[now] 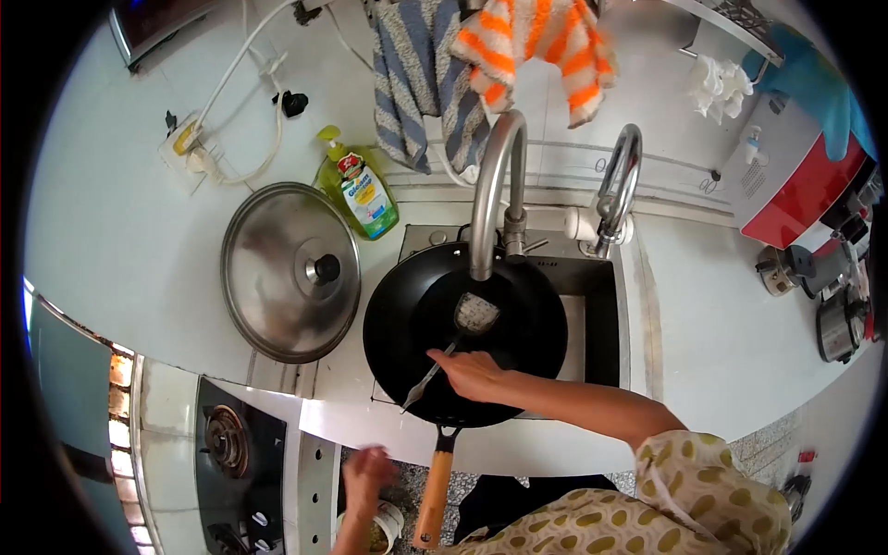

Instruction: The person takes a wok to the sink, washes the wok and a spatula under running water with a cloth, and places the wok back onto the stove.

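My right hand reaches over a black wok and is closed around the handle of a spatula. Its whitish, speckled blade lies over the wok's inside, while the handle end extends towards the near-left rim. The wok rests across the sink, its wooden handle pointing back to me. Left of that handle, my left hand hangs below the counter edge, smeared by motion. Above the wok arches a metal faucet; I see no water running.
A steel lid and a green soap bottle stand left of the wok. A second faucet rises behind the sink. The gas stove is lower left. Towels hang at the back.
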Available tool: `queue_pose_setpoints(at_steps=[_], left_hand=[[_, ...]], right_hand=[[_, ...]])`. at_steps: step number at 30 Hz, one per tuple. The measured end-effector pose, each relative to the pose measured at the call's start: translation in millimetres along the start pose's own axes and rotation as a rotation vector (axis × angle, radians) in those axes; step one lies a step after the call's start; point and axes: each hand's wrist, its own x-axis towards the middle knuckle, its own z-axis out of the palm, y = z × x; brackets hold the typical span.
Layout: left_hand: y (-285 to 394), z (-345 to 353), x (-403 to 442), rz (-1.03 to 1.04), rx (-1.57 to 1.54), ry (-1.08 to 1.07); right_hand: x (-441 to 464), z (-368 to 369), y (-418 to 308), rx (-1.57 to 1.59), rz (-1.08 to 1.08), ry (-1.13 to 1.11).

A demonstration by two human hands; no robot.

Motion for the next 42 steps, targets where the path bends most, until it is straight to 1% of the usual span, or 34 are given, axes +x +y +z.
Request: queue_pose_setpoints(at_steps=[2,3,4,5,7,8,9,10,11,12,14,15,16,18,20,21,22,26,28,29,30,32,33,34,36,37,38,40,41,42], left_hand=[[-29,-6,-11,-0.403,-0.24,-0.41],[-37,1,-15,-0.502,-0.393,-0.551],[-41,13,-21,-0.597,-0.549,-0.693],[-47,21,-22,-0.596,-0.554,-0.688],[-63,34,-15,-0.69,-0.884,-0.881],[-68,38,-11,-0.687,-0.885,-0.883],[-74,43,-8,-0.683,-0.978,-0.947],[-71,49,-8,-0.677,-1.068,-1.011],[-64,54,-11,-0.68,-1.101,-0.992],[-62,60,-11,-0.685,-1.098,-0.998],[-55,67,-14,-0.682,-1.334,-1.015],[-48,69,-15,-0.721,-1.397,-0.973],[-41,69,-13,-0.727,-1.361,-0.983],[-37,66,-12,-0.805,-1.368,-1.068],[-33,66,-15,-0.809,-1.316,-1.043],[-30,67,-16,-0.81,-1.265,-1.015],[-28,67,-17,-0.817,-1.262,-1.015],[-16,66,-19,-0.857,-1.193,-0.974],[-9,64,-19,-0.787,-1.001,-0.909],[-4,63,-20,-0.784,-0.944,-0.861],[1,62,-21,-0.787,-0.938,-0.858],[11,62,-23,-0.672,-0.736,-0.776],[20,62,-26,-0.646,-0.654,-0.729],[32,64,-30,-0.643,-0.65,-0.726],[51,66,-37,-0.571,-0.379,-0.558],[55,65,-35,-0.546,-0.331,-0.541],[62,66,-37,-0.542,-0.333,-0.536],[80,68,-42,-0.505,-0.175,-0.434],[85,67,-41,-0.479,-0.107,-0.423],[92,69,-43,-0.477,-0.111,-0.418]], right_hand=[[23,17,-7,-0.109,-0.006,-0.039],[33,26,-6,-0.107,-0.01,-0.045],[42,35,-3,-0.205,-0.051,-0.046],[46,41,-4,-0.305,-0.093,-0.044],[46,48,-3,-0.321,-0.126,-0.012],[43,45,-4,-0.336,-0.151,0.023],[37,44,-6,-0.342,-0.151,0.021],[27,37,-15,-0.302,-0.158,0.088],[20,32,-18,-0.261,-0.162,0.157],[18,29,-15,-0.264,-0.155,0.159],[17,19,-8,0.065,-0.11,0.36],[17,15,0,0.116,-0.14,0.425],[-2,-12,-2,0.484,-0.015,0.421],[-33,-41,-7,0.952,0.169,0.346],[-58,-53,2,1.078,0.165,0.359],[-71,-60,7,1.086,0.134,0.379],[-85,-67,12,1.051,0.117,0.354],[-131,-90,24,1.007,0.17,0.388],[-149,-95,29,1.005,0.196,0.421],[-156,-97,32,0.964,0.2,0.444],[-163,-99,34,0.923,0.204,0.465],[-175,-104,35,0.915,0.231,0.465],[-179,-105,36,0.878,0.232,0.466],[-182,-106,37,0.842,0.234,0.466],[-188,-108,36,0.865,0.238,0.461],[-189,-108,36,0.885,0.244,0.455],[-190,-105,39,0.886,0.239,0.452],[-190,-99,46,0.886,0.168,0.479],[-190,-100,47,0.887,0.163,0.475],[-189,-101,48,0.802,0.115,0.433]])
